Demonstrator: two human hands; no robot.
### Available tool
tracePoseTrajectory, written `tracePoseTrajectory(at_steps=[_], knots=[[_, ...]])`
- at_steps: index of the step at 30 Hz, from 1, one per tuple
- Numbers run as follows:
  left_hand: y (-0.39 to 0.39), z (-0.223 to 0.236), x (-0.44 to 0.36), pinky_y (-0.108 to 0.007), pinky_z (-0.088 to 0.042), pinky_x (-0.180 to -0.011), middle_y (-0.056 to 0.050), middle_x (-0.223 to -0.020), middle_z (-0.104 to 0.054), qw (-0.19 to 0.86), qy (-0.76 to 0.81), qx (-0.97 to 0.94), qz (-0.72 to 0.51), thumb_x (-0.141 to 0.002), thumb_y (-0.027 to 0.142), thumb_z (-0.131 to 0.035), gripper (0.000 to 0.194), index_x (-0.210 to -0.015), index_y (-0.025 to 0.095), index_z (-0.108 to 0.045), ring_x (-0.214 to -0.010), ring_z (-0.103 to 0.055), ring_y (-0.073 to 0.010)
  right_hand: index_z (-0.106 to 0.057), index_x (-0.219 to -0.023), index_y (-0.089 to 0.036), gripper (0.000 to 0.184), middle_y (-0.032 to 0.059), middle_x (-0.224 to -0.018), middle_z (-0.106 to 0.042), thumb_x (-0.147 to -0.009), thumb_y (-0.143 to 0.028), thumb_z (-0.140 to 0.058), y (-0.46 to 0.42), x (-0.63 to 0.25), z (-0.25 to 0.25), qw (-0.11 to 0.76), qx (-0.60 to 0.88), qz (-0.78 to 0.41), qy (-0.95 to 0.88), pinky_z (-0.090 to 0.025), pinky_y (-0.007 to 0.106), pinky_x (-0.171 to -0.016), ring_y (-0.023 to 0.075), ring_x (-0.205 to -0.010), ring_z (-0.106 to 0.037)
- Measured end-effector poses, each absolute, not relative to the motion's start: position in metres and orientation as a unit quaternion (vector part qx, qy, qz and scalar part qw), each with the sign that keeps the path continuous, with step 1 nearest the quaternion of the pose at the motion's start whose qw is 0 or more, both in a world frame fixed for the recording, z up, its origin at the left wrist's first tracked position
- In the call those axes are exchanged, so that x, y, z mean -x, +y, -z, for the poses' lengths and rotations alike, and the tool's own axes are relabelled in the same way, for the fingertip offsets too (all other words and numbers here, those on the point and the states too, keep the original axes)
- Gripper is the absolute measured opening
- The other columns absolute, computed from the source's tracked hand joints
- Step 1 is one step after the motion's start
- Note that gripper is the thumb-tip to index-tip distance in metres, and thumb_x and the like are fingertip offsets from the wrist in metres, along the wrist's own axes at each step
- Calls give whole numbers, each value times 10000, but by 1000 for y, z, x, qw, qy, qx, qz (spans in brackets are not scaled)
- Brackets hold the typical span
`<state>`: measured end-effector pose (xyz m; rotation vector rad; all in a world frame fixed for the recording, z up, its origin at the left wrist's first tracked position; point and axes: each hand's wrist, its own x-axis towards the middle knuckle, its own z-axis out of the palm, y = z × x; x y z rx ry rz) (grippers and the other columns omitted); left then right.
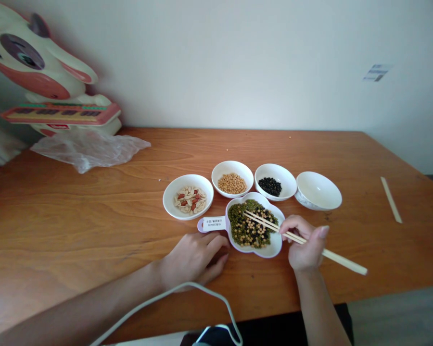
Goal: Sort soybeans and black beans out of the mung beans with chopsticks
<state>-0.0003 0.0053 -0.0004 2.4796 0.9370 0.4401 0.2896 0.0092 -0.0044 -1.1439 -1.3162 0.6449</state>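
Note:
My right hand (306, 245) is closed round a pair of wooden chopsticks (342, 260). Their tips reach into the mixed beans (250, 228) in a white, flower-shaped dish (275, 249) with a lilac rim. Green, black and yellowish beans lie mixed there. My left hand (197, 257) rests on the table below the dish's labelled handle (213, 224), fingers loosely bent and apart, their tips close to the rim. Behind the dish stand white bowls: one with peanuts (190, 199), one with soybeans (232, 183), one with black beans (270, 186). A fourth bowl (319, 190) shows only its white inside.
A cow-shaped toy keyboard (68, 113) stands at the back left, with a crumpled clear plastic bag (90, 149) before it. A pale wooden strip (391, 199) lies at right. A white cable (159, 294) crosses in front of my left forearm. A wall bounds the table behind.

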Motion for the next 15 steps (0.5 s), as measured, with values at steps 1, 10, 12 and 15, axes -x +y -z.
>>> tracePoseTrajectory(at_steps=[1,10,12,15], knots=[[5,0,0,-307,-582,-708,-27,-1009,-767,225,340,-899,-160,-1036,227,-568,120,-1150,229,-605,-821,-747,-191,-692,-640,-217,874,38,-545,-565,-1057,-769,-156,9,-289,5,599,496,-275,-565,-345,324,-478,168,-505,-502],[5,0,1,-306,-580,-699,-24,-1012,-770,224,339,-899,-161,-1027,216,-575,126,-1149,232,-604,-808,-743,-189,-702,-596,-215,896,37,-509,-579,-1040,-800,-189,11,-291,4,610,495,-264,-559,-348,313,-439,158,-465,-507],[5,0,1,-308,-584,-707,-26,-1016,-770,224,339,-900,-160,-1027,218,-577,133,-1156,233,-604,-820,-745,-192,-702,-596,-213,899,36,-510,-580,-1040,-801,-188,10,-290,1,616,500,-263,-550,-353,311,-452,159,-474,-510],[5,-1,1,-308,-589,-721,-29,-1021,-770,224,338,-900,-157,-1031,224,-574,132,-1160,234,-603,-837,-749,-195,-702,-583,-212,903,36,-501,-575,-1029,-819,-202,9,-287,-1,625,499,-258,-542,-348,310,-452,162,-469,-508]])
